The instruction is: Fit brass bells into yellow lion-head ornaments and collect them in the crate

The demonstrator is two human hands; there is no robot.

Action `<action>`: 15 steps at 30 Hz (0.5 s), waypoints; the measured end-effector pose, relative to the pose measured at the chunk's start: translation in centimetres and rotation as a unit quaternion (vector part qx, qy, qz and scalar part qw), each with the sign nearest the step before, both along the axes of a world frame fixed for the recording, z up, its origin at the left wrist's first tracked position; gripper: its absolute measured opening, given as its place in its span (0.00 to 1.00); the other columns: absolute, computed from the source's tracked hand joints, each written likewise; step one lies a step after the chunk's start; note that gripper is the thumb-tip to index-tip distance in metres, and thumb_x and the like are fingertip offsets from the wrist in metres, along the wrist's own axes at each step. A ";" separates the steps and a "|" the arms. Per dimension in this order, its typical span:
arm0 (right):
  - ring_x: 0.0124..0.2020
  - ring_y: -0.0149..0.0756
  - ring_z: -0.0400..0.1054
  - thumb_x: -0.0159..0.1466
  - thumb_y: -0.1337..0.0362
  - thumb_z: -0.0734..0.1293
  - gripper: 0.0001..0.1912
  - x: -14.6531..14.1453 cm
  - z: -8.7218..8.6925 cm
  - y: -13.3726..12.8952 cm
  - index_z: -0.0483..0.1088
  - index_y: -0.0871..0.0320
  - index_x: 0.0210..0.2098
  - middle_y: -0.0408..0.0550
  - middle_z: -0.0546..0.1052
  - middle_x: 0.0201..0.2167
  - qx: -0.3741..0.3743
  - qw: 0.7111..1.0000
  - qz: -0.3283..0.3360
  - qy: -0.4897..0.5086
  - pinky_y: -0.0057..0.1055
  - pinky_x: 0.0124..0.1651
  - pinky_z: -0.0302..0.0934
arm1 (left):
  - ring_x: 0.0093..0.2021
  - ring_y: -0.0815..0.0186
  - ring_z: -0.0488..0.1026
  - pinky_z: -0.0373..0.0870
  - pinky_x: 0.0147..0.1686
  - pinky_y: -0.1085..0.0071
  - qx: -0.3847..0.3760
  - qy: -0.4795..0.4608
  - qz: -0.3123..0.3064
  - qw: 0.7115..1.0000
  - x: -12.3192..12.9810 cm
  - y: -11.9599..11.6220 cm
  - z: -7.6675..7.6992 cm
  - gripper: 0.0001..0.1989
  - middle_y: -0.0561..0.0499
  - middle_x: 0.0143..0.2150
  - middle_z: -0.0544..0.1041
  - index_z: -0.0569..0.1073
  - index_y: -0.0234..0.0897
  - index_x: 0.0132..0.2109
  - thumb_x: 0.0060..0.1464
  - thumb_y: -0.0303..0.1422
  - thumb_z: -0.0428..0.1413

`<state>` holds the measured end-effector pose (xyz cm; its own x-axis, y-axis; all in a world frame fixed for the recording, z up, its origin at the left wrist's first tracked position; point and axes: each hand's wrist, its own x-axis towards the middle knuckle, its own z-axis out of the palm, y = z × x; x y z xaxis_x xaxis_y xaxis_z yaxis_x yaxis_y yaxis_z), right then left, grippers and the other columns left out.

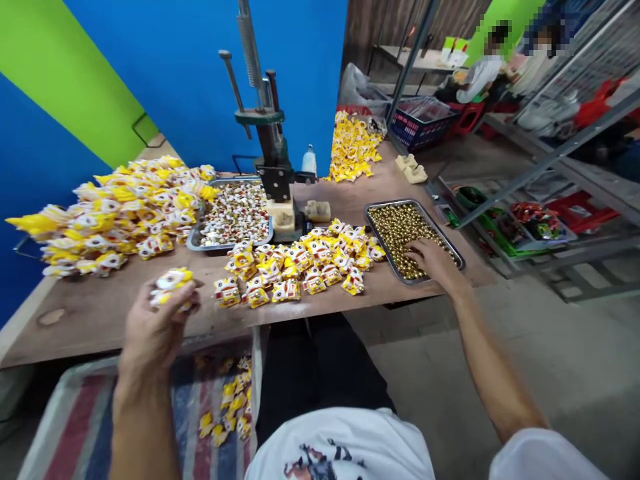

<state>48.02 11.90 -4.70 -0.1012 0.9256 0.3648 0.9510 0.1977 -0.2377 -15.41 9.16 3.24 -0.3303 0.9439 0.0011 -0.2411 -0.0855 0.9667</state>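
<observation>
My left fingers [179,299] pinch a yellow-and-white toy [169,281] above the surface [100,317]. My right fingers [423,252] curl into gold beads [395,227] in a tray [441,231]; I cannot tell if they hold any. More toys [301,256] lie between my fingers, with a press [273,150] beyond.

The figurines [300,257] are yellow and white with black and red details; beads [400,227], gold; table [95,307], brown; wall [195,80], blue and lime green; sack [75,420], striped red, blue and whitish.
</observation>
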 end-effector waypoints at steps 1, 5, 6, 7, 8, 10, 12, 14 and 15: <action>0.51 0.57 0.81 0.73 0.61 0.67 0.12 0.1 -0.3 0.5 0.82 0.56 0.48 0.62 0.86 0.48 0.000 1.000 0.000 0.002 0.50 0.55 0.74 | 0.35 0.69 0.81 0.83 0.34 0.77 -0.006 -0.033 -0.026 0.999 1.5 -0.6 0.3 0.32 0.51 0.44 0.88 0.81 0.36 0.53 0.43 0.41 0.81; 0.35 0.55 0.80 0.75 0.50 0.66 0.18 1.7 -0.6 1.3 0.80 0.51 0.35 0.60 0.85 0.35 0.029 0.998 0.033 0.046 0.47 0.41 0.70 | 0.46 0.57 0.85 0.88 0.41 0.65 -0.046 -0.145 -0.075 0.986 6.2 -3.6 -0.1 0.24 0.42 0.52 0.87 0.81 0.35 0.50 0.54 0.46 0.74; 0.32 0.55 0.79 0.76 0.46 0.65 0.21 2.1 -0.5 1.3 0.79 0.49 0.33 0.60 0.84 0.32 0.041 0.997 0.046 0.053 0.47 0.38 0.68 | 0.47 0.55 0.86 0.88 0.43 0.62 -0.060 -0.158 -0.098 0.981 7.0 -4.2 -0.4 0.22 0.43 0.52 0.87 0.80 0.37 0.52 0.56 0.43 0.73; 0.30 0.55 0.77 0.76 0.42 0.64 0.24 2.1 -0.1 1.2 0.78 0.48 0.32 0.61 0.83 0.31 0.058 0.995 0.052 0.058 0.49 0.36 0.66 | 0.48 0.54 0.86 0.88 0.44 0.59 -0.072 -0.168 -0.122 0.975 7.7 -4.7 -0.8 0.22 0.43 0.53 0.86 0.77 0.40 0.54 0.57 0.41 0.72; 0.30 0.56 0.77 0.77 0.40 0.63 0.24 1.9 0.3 1.0 0.79 0.47 0.34 0.62 0.84 0.32 0.080 0.994 0.050 0.060 0.50 0.36 0.65 | 0.48 0.54 0.87 0.87 0.45 0.57 -0.080 -0.178 -0.141 0.971 8.3 -5.0 -1.1 0.23 0.44 0.52 0.86 0.75 0.42 0.56 0.58 0.39 0.72; 0.33 0.57 0.79 0.78 0.39 0.63 0.22 0.0 1.7 -0.2 0.81 0.45 0.42 0.65 0.85 0.39 0.133 0.989 0.022 0.064 0.53 0.37 0.66 | 0.47 0.54 0.87 0.86 0.43 0.59 -0.083 -0.193 -0.160 0.965 9.3 -5.5 -1.5 0.27 0.46 0.51 0.86 0.70 0.44 0.58 0.57 0.37 0.72; 0.41 0.59 0.82 0.79 0.43 0.65 0.17 -4.2 3.3 -2.3 0.81 0.44 0.52 0.66 0.86 0.47 0.168 0.981 -0.003 0.097 0.56 0.45 0.70 | 0.42 0.57 0.86 0.82 0.37 0.66 -0.077 -0.200 -0.160 0.963 10.1 -5.7 -1.8 0.29 0.47 0.46 0.85 0.67 0.44 0.56 0.56 0.37 0.74; 0.50 0.61 0.82 0.79 0.51 0.67 0.13 -10.4 4.9 -4.8 0.79 0.42 0.58 0.62 0.85 0.53 0.152 0.973 0.021 0.171 0.58 0.56 0.73 | 0.38 0.62 0.83 0.77 0.34 0.71 -0.068 -0.210 -0.157 0.963 11.0 -5.9 -1.9 0.29 0.50 0.42 0.83 0.67 0.44 0.56 0.56 0.38 0.74; 0.51 0.58 0.82 0.79 0.54 0.68 0.11 -13.9 5.5 -5.9 0.78 0.42 0.58 0.58 0.85 0.52 0.133 0.968 0.063 0.204 0.57 0.57 0.75 | 0.36 0.64 0.81 0.75 0.33 0.73 -0.064 -0.216 -0.157 0.961 11.4 -5.9 -1.9 0.28 0.51 0.40 0.82 0.68 0.44 0.56 0.58 0.41 0.74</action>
